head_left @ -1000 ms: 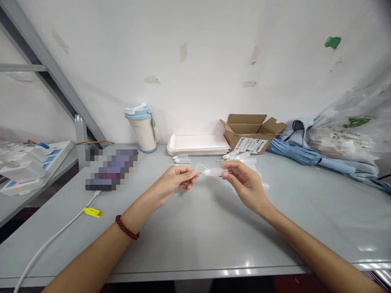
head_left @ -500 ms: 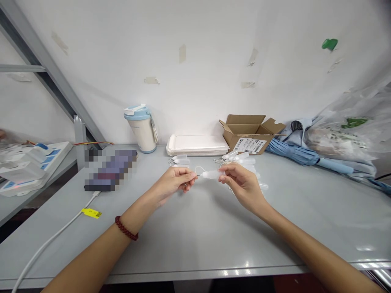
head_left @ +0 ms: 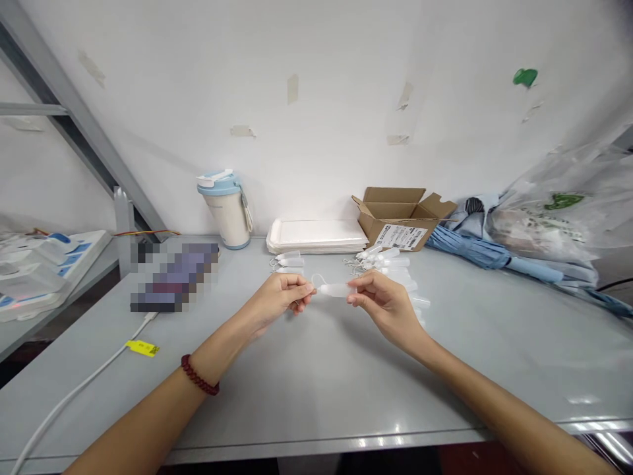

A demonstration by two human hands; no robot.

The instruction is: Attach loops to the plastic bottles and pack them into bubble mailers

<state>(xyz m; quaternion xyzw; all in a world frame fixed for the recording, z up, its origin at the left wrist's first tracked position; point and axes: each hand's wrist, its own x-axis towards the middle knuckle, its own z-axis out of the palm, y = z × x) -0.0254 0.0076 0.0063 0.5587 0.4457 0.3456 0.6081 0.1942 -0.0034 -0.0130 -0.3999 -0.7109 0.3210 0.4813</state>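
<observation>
A small translucent squeeze bottle with a white nozzle lies level between my two hands above the table. The thumb and fingers of my right hand pinch its base end. My left hand is closed at the other end, thumb and forefinger pinching the bottle's thin tip; the fingertips hide the very end. A thin white loop arches over the nozzle. Behind my left hand lies a small group of similar bottles. Several more bottles are piled behind my right hand, which partly covers them.
A stack of white padded envelopes and an open cardboard box stand by the wall. Left are a tumbler, a pixelated phone-like object and a white cable. A blue folded umbrella and plastic bags lie right.
The gap between my left fingertips and the bottle's nozzle has narrowed slightly. Both hands and the bottle sit a little lower and further left in view, and the whole view has shifted slightly.
</observation>
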